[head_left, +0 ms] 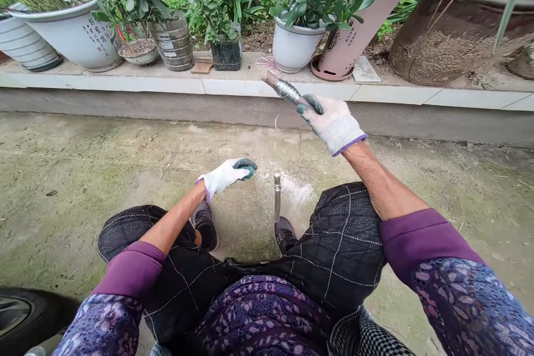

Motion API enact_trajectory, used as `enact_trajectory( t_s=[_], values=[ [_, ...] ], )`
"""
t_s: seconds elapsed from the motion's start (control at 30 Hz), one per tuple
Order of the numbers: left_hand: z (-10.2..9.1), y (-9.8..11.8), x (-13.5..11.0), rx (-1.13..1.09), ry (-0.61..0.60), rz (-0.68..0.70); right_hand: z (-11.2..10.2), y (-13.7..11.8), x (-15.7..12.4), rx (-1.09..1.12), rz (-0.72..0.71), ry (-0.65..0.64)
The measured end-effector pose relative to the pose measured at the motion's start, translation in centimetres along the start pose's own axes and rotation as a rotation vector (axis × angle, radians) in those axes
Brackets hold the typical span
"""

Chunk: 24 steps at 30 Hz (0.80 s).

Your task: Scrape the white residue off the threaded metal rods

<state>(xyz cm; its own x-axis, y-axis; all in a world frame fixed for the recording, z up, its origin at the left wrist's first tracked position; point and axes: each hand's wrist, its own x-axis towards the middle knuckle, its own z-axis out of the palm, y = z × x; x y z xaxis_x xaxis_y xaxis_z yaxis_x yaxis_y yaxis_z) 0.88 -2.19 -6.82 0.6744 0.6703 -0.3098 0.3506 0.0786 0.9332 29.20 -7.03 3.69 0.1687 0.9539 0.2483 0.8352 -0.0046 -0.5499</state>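
My right hand (pixel 329 117), in a white glove with a dark green palm, is wrapped round a brownish rod (pixel 269 77). Shiny wire (pixel 287 90) is coiled tightly about the rod's middle. The rod points up and left, raised above the ground. Lower and to the left is my left hand (pixel 228 175), gloved alike, its fingers curled together; whatever they hold, if anything, is hidden. Between my feet a metal bar (pixel 277 203) with a pale, ringed top end stands near my right shoe (pixel 285 233). White powder (pixel 298 188) is scattered on the concrete beside the bar.
A low tiled ledge (pixel 250 87) runs across the front, bearing several potted plants, among them a white pot (pixel 294 47) and a leaning pink planter (pixel 354 28). At the lower left is a black wheel (pixel 29 317). Concrete ground (pixel 125 161) lies around my feet.
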Motion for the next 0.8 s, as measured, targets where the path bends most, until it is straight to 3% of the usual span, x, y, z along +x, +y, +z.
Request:
enact_trajectory(
  t_s=[0.17,0.23,0.37,0.5,0.63,0.8],
  values=[
    [-0.2,3.0,0.6,-0.021,0.264,0.172,-0.1,-0.9,-0.8,-0.227,-0.052,-0.014],
    [0.0,4.8,0.9,-0.095,0.255,0.223,0.3,-1.8,-1.2,-0.307,-0.092,-0.047],
    [1.0,6.9,1.2,-0.263,0.117,0.261,1.1,-3.4,-1.4,-0.407,-0.129,-0.096],
    [1.5,6.8,0.5,-0.274,-0.028,0.185,1.2,-3.4,-1.0,-0.475,-0.107,-0.101],
    [0.6,5.9,-0.7,-0.178,0.064,0.151,0.9,-1.9,-0.2,-0.506,-0.06,-0.073],
    [0.0,4.3,-0.8,-0.083,0.061,0.04,1.3,-1.7,-0.2,-0.348,-0.06,-0.097]
  ],
)
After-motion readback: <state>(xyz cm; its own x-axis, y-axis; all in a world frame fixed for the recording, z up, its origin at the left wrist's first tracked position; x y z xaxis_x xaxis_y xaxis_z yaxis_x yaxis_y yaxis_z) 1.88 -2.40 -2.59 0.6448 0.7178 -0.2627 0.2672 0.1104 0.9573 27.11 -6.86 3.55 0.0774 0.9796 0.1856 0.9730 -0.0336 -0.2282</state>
